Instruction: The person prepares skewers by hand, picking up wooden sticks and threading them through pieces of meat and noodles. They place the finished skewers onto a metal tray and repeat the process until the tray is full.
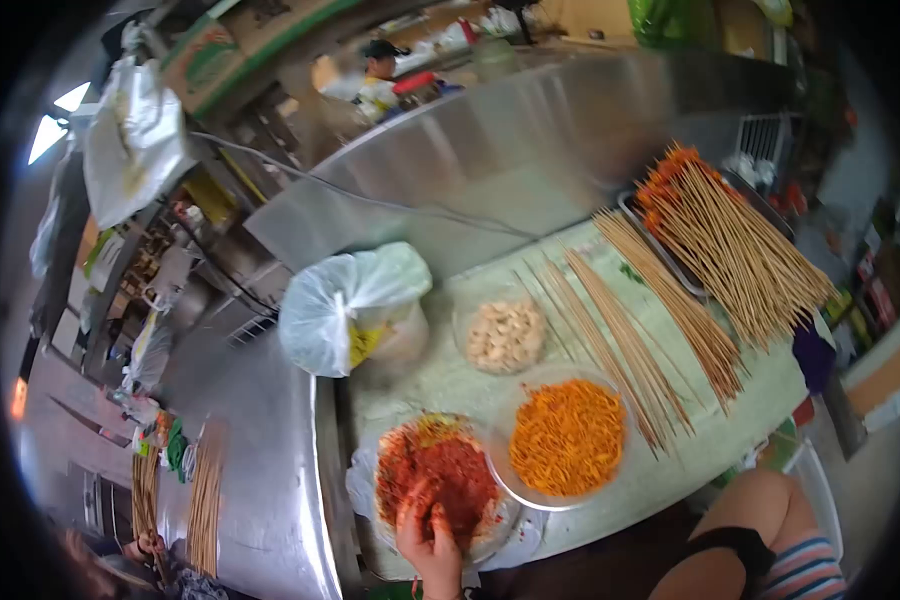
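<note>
L hand [430, 535], btm ctr of frame, reaches in from the lower edge w/ fingertips down in red paste [465, 480]. Fingers bent & smeared red, thumb slightly apart from them; can't tell if anything's pinched btwn. R hand out of frame, so can't tell its state. Paste sits in a bowl [503, 537], btm ctr, inner wall streaked red w/ some yellow-green. Just R of it, a clear bowl [560, 507] of orange shreds [567, 437]; can't tell if the rims touch. Lower R: bare knee [755, 500], dark band [735, 548] & striped cloth [805, 570].

Mid-frame: pale pieces [505, 337] in a clear container, & L of them a tied plastic bag [355, 305], bit of yellow showing thru. R of ctr: loose skewers [625, 350] on the pale green tabletop [745, 425], then a denser row of sticks [675, 315]. Upper R: metal tray [675, 265] piled w/ loaded skewers [740, 245], red-orange food [670, 180] at their upper ends, bare ends past the tray edge.

Lower L: another person's hand [150, 543] at a stick bunch [145, 490]; 2nd bundle [206, 495] beside it on the steel counter [265, 460]. Steel panel [450, 150] behind, upper ctr; white bag [135, 140] hangs upper L. Farthest, top ctr: person in dark cap [378, 75], blurry.
</note>
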The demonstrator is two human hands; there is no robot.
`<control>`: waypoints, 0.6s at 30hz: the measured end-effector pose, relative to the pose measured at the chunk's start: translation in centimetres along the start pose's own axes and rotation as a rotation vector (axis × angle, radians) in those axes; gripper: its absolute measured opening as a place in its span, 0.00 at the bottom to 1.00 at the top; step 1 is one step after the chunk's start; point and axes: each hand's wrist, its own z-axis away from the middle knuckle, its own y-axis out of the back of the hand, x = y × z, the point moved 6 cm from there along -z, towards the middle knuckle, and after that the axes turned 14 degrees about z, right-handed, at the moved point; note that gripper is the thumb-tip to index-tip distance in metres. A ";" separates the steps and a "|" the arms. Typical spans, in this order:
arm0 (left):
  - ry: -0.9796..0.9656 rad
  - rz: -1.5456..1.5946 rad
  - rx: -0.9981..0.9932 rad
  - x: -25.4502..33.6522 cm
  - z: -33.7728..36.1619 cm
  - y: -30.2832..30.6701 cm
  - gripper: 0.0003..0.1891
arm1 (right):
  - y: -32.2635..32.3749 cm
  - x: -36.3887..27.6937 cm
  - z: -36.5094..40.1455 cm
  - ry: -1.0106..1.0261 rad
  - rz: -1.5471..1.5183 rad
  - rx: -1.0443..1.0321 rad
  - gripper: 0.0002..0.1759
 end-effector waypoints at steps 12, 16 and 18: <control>0.005 -0.022 -0.041 0.6 -0.2 0.1 0.11 | 14.3 3.5 10.4 -0.806 0.723 0.723 0.10; 0.061 0.090 0.015 -0.4 0.6 0.1 0.11 | 24.2 9.9 15.4 -0.972 1.289 0.546 0.13; 0.037 0.068 -0.013 -0.2 0.4 0.2 0.12 | 25.8 11.3 15.2 -0.941 1.589 0.404 0.15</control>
